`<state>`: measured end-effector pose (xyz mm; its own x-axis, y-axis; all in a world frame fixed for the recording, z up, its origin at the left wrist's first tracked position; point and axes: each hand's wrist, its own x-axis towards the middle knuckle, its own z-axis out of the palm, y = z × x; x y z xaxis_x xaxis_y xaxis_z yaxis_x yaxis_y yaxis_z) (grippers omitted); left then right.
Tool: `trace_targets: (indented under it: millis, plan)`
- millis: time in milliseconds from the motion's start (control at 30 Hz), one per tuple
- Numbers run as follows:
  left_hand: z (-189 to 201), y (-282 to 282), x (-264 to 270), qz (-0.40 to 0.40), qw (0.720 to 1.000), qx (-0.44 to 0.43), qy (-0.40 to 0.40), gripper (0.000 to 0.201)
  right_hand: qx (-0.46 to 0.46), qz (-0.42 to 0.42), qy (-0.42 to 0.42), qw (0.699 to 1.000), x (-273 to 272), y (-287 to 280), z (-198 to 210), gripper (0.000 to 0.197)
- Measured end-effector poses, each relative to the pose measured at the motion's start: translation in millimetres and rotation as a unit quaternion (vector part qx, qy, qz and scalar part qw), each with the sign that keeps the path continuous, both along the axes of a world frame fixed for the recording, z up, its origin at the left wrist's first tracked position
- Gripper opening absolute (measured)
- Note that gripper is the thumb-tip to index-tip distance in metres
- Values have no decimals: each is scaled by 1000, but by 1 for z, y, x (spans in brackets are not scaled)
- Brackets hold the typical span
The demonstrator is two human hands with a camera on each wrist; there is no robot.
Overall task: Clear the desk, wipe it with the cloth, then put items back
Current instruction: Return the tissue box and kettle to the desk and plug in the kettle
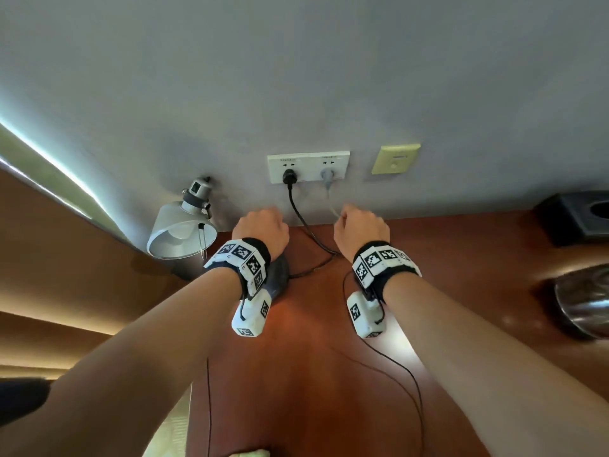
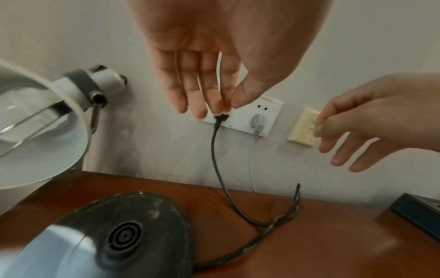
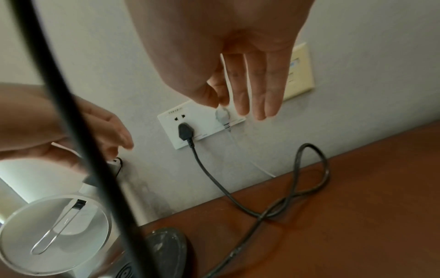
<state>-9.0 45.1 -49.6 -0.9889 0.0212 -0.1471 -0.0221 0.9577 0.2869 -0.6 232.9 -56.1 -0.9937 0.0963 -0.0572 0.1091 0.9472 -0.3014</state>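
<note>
Head view: both hands raised at the wall socket plate (image 1: 308, 166).
Left hand (image 1: 260, 230) and right hand (image 1: 362, 229): grips loosely apart, holding nothing; black plug (image 1: 288, 175) at 12 o'clock.

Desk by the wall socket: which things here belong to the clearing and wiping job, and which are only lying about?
Belong to the job: desk; kettle base; black cord; black box; metal vessel.
Only there: lamp; wall socket; beige wall plate; grey plug.
</note>
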Motion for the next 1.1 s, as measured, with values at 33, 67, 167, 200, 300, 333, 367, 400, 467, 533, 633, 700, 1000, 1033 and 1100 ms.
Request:
trace_targets:
  millis: [33,67,167,200,300,333,367,400,467,533,633,700,1000,1033,1100]
  plan:
    - [7,8,4,0,1000,5,20,25,-8,-8,13,1000,9,8,3,18]
    - [14,17,9,0,999,12,40,25,-16,-19,24,999,18,16,6,16]
    - [31,47,21,-18,996,30,77,22,-33,-51,47,997,42,41,16,16]
    - [36,58,26,-30,996,33,83,21,-36,-61,51,996,50,51,20,17]
    - [54,96,40,-61,993,43,88,23,-39,-82,58,994,69,86,38,20]
    - [61,111,45,-71,992,49,91,24,-37,-89,60,993,76,101,45,20]
    - [68,126,51,-80,991,53,95,24,-36,-95,62,993,83,117,53,19]
    - [74,142,57,-93,989,55,100,24,-35,-102,66,992,91,133,60,19]
    - [85,174,71,-119,986,46,110,23,-36,-116,71,990,109,165,74,20]
    - [93,208,86,-133,984,35,109,23,-34,-129,74,988,132,200,84,21]
    - [100,263,116,-155,984,25,81,24,-24,-148,61,987,171,257,91,24]
    - [104,303,138,-179,982,13,61,24,-20,-164,56,985,200,294,95,25]
    - [113,468,214,-290,956,-36,22,38,-18,-232,45,971,298,438,106,31]
    - [112,482,215,-298,953,-40,22,40,-18,-242,48,969,304,452,106,32]
    - [109,507,217,-305,952,-37,17,44,-15,-256,46,965,314,477,104,33]
